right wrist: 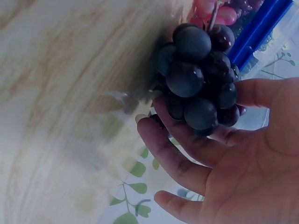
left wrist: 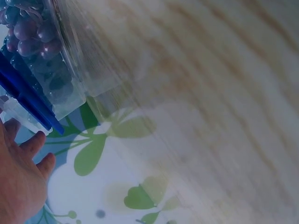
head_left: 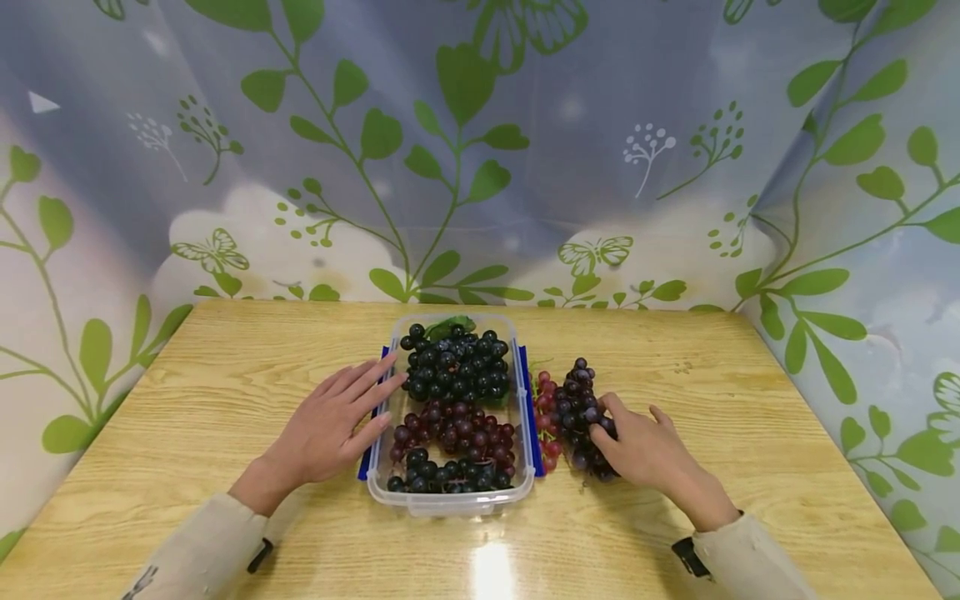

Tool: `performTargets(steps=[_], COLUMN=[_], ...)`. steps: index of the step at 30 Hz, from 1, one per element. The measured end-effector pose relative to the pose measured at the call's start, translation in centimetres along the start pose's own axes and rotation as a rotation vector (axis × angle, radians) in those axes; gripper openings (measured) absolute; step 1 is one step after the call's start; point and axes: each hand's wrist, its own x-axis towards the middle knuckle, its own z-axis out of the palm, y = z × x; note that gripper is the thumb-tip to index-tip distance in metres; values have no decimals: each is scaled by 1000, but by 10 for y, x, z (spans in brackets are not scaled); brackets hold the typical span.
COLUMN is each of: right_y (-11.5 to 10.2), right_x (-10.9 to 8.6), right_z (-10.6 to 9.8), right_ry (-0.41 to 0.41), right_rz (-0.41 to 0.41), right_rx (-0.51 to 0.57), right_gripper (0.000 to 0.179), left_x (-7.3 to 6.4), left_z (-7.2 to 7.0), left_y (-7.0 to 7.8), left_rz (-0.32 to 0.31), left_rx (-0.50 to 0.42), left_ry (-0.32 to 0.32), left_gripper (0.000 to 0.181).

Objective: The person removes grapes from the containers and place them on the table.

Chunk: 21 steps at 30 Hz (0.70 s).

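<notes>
My right hand point(head_left: 637, 443) grips a bunch of dark purple grapes point(head_left: 576, 408) lying to the right of the container. In the right wrist view the fingers point(right wrist: 175, 154) curl around one side of that bunch and the thumb is at the other. My left hand point(head_left: 330, 417), fingers straight, rests at the left rim of a clear plastic container point(head_left: 450, 502). Inside the container lie black grapes point(head_left: 457, 367) at the far end, dark red grapes point(head_left: 457, 429) in the middle and another black bunch point(head_left: 450, 475) at the near end.
A bunch of red grapes point(head_left: 550, 450) lies between the container and the dark purple bunch. Blue side clips point(head_left: 531, 417) stick out along both long sides of the container. Behind the wooden table point(head_left: 675, 350) hangs a leaf-patterned curtain point(head_left: 570, 125).
</notes>
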Motion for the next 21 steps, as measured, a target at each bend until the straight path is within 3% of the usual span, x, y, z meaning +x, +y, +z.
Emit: performTargets(steps=[9, 21], right_y=[1, 9], right_x=[-3, -6], right_z=[-9, -22], right_ry=[-40, -30], right_rz=[11, 11], right_rx=[19, 63], right_gripper=[52, 45], left_x=[0, 1], left_z=[-1, -4], left_y=[2, 4], left_rz=[-8, -13], left_rx=[-9, 8], left_ry=[-3, -5], left_gripper=[52, 52])
